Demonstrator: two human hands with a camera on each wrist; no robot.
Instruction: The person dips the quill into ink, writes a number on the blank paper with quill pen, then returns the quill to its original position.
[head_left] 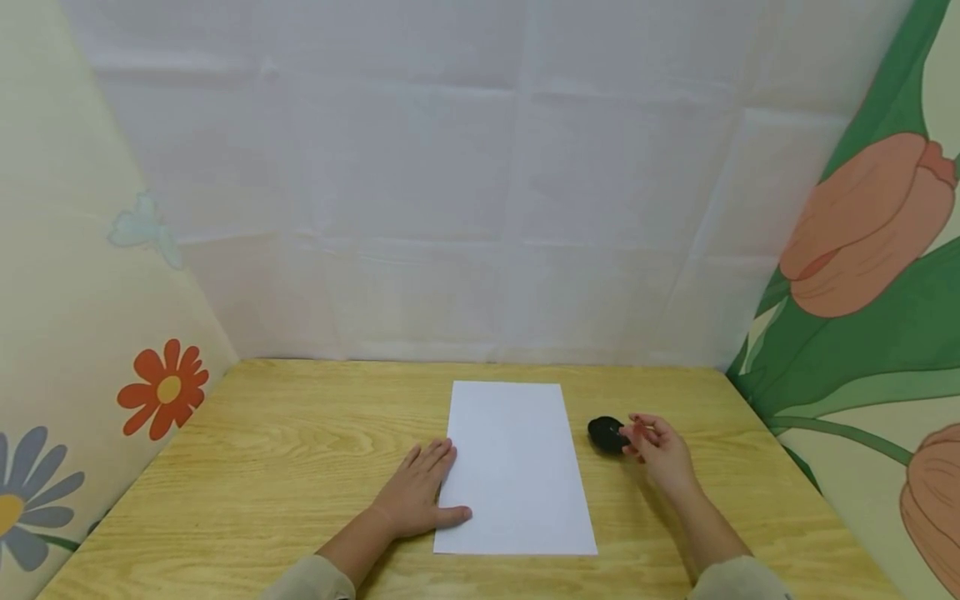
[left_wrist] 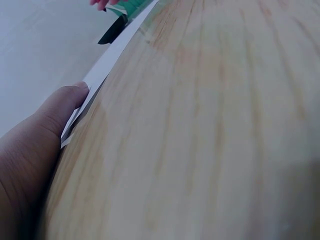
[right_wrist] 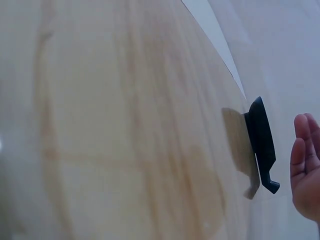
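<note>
White paper (head_left: pixel 513 467) is laid flat on the bench (head_left: pixel 300 450), between the two hands. Its left edge is pressed by the left hand (head_left: pixel 415 497), fingers extended, thumb set across the near-left part; nothing is gripped. Off the paper's right side, a small black object (head_left: pixel 604 434) is seen on the bench, just left of the right hand (head_left: pixel 664 454). That hand is held raised, fingers loosely bent, nothing grasped; from the right wrist, a gap is shown between fingers and object.
</note>
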